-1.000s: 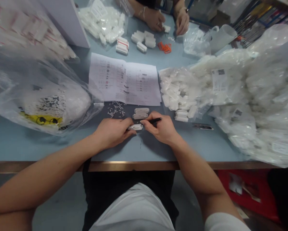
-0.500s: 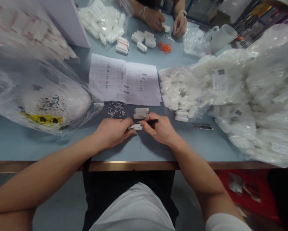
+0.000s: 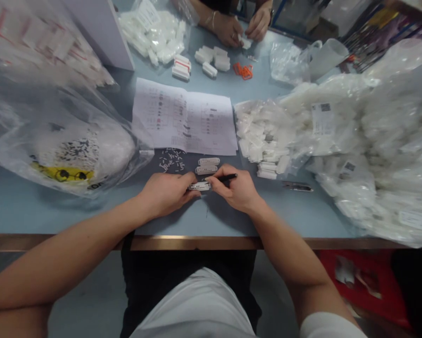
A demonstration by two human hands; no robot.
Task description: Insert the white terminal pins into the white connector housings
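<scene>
My left hand (image 3: 164,192) is closed on a small white plastic connector strip (image 3: 198,186) and presses it to the blue table (image 3: 20,211). My right hand (image 3: 234,188) grips a thin black tool (image 3: 225,178) whose tip points at the strip's right end. Two more white strips (image 3: 207,165) lie just beyond my hands. A scatter of tiny white pins (image 3: 171,160) sits left of them.
A printed sheet (image 3: 184,117) lies beyond the strips. Clear bags of white parts stand at left (image 3: 56,141) and right (image 3: 355,141). A dark tool (image 3: 297,187) lies to the right. Across the table another person's hands (image 3: 239,26) work near white blocks (image 3: 212,58) and orange clips (image 3: 243,70).
My hands stay in place on the strip; the black tool shifts slightly. The other person's hands across the table have moved closer together.
</scene>
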